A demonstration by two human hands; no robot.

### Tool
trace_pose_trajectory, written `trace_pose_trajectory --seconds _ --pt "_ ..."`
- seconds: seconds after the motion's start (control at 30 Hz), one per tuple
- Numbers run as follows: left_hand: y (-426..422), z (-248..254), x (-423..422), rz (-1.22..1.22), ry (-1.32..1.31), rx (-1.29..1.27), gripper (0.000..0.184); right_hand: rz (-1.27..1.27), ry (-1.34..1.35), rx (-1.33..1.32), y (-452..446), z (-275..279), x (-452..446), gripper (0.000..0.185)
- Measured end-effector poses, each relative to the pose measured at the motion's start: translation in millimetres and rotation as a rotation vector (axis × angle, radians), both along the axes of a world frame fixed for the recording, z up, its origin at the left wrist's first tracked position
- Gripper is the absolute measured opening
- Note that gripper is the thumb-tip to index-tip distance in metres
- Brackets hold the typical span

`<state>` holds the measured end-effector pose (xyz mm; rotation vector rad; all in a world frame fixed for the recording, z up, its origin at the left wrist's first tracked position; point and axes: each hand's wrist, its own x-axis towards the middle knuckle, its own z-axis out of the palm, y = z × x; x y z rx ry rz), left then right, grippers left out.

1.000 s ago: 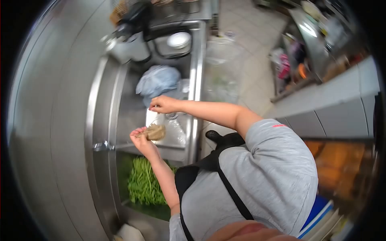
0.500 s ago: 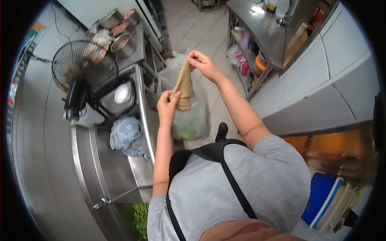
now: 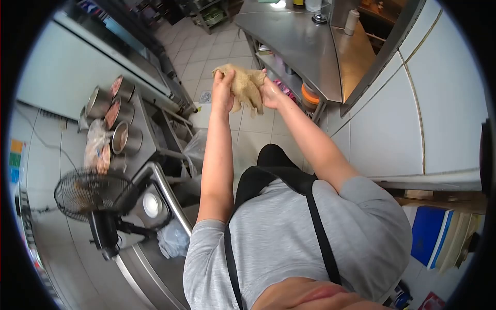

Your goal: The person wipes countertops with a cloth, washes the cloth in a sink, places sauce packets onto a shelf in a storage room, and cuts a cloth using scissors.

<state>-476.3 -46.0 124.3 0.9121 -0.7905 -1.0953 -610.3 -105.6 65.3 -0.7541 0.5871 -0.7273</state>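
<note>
A tan, rough-textured cloth (image 3: 243, 85) is stretched between my two hands over the tiled floor, its lower edge hanging loose in folds. My left hand (image 3: 223, 92) grips its left side, with the thumb over the front. At the right side, my right hand (image 3: 271, 93) has hold of the cloth near its upper corner; part of the fingers is behind the fabric.
A steel counter (image 3: 294, 39) stands ahead to the right, an orange-lidded container (image 3: 310, 97) under it. On the left are metal pots (image 3: 126, 138), a black fan (image 3: 95, 194) and the sink edge (image 3: 170, 199). A fridge (image 3: 77, 67) stands behind the pots.
The view has turned right, away from the sink and green vegetables. Both hands have come up and forward with the cloth, which was narrow and folded and is now spread wider between them.
</note>
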Motion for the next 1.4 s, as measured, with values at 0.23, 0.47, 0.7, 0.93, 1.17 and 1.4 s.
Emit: trace_pose_trajectory --seconds 0.23,0.47,0.7,0.93,1.17,1.4 --pt "-87.6 0.6 -14.2 -0.26 -0.133 0.065 0.049 -0.054 0.068 -0.423 -111.8 22.1 -86.5 0.043" --pt "-180.3 12.1 -28.9 -0.311 -0.485 -0.052 0.05 -0.725 0.525 -0.659 -108.1 91.9 -138.3 0.03" --pt "-302.9 1.3 -53.9 -0.647 -0.486 -0.028 0.044 -0.925 1.462 -0.752 -173.5 56.1 -201.7 0.034" --pt "-380.9 -99.9 102.5 -0.73 -0.494 0.165 0.021 -0.334 1.889 -0.912 -174.5 -40.4 -154.3 0.056" --pt "-433.9 -125.3 247.1 -0.213 -0.376 0.558 0.016 -0.5 1.791 -1.077 -433.1 -62.2 -62.5 0.07" --pt "-487.3 -133.0 349.8 -0.116 -0.244 0.563 0.014 -0.452 1.911 -1.079 -590.4 -65.6 95.0 0.064"
